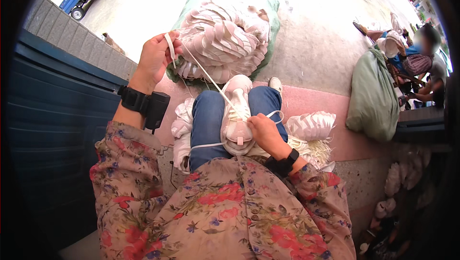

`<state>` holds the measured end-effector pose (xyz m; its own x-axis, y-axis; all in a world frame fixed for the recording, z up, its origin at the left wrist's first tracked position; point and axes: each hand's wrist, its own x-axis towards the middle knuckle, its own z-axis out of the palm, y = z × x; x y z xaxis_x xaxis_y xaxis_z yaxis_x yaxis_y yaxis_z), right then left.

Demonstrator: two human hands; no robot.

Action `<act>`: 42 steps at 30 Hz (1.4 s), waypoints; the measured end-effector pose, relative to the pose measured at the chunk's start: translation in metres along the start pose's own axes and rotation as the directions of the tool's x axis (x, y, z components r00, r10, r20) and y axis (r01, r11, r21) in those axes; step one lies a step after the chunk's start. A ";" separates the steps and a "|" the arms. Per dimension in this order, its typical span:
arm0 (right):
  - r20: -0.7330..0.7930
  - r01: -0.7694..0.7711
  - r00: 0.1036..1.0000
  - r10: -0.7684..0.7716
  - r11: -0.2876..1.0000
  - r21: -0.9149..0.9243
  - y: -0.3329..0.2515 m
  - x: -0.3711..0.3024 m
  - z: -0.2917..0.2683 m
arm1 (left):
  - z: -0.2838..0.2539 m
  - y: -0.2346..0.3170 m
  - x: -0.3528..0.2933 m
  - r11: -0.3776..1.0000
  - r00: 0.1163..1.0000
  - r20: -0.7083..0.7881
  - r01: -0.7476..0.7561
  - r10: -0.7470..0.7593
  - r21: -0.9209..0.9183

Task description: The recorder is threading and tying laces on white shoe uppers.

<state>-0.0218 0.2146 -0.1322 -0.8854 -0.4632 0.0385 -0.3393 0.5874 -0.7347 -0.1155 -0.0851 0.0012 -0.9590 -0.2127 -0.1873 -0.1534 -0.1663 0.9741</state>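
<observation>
A white sneaker (238,84) sits between my knees, its toe pointing away from me and its front partly laced. My left hand (158,57), raised to the upper left, is closed on a white shoelace (205,71). From there the lace runs taut down to the sneaker's lacing. My right hand (267,134) grips the right edge of the sneaker beside the lace holes; its fingertips are partly hidden. Another stretch of lace loops out beyond that hand, and one crosses my left thigh.
A green sack (273,25) ahead holds a big heap of white shoe parts (218,37). More white pieces (311,125) lie by my right leg. At the right stand a full green sack (373,97) and a seated person (421,63). A blue door (62,116) borders my left.
</observation>
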 end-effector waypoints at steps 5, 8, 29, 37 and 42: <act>0.038 0.048 0.998 -0.044 0.994 -0.100 -0.008 0.007 -0.003 | -0.003 -0.012 -0.001 0.983 0.995 -0.096 0.004 0.014 0.185; 0.044 0.090 0.995 -0.086 0.990 -0.112 -0.015 0.011 0.000 | -0.041 -0.077 0.005 0.811 0.991 0.010 -0.114 0.132 0.574; 0.137 -0.120 0.987 0.089 0.965 0.233 0.015 0.015 -0.004 | 0.069 -0.171 -0.108 0.537 0.856 0.511 -0.470 0.082 0.700; 0.072 -0.031 0.997 0.011 0.958 0.285 0.009 0.021 0.020 | 0.058 -0.161 -0.111 0.655 0.896 0.444 -0.332 -0.006 0.679; 0.118 -0.020 0.993 -0.017 0.952 0.306 0.005 0.022 0.006 | 0.068 -0.159 -0.101 0.833 0.904 0.335 0.041 -0.267 0.552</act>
<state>-0.0412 0.2032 -0.1389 -0.8356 -0.5485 -0.0292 -0.2079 0.3652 -0.9074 -0.0102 0.0280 -0.1264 -0.9056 0.1746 -0.3865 -0.2988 0.3842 0.8736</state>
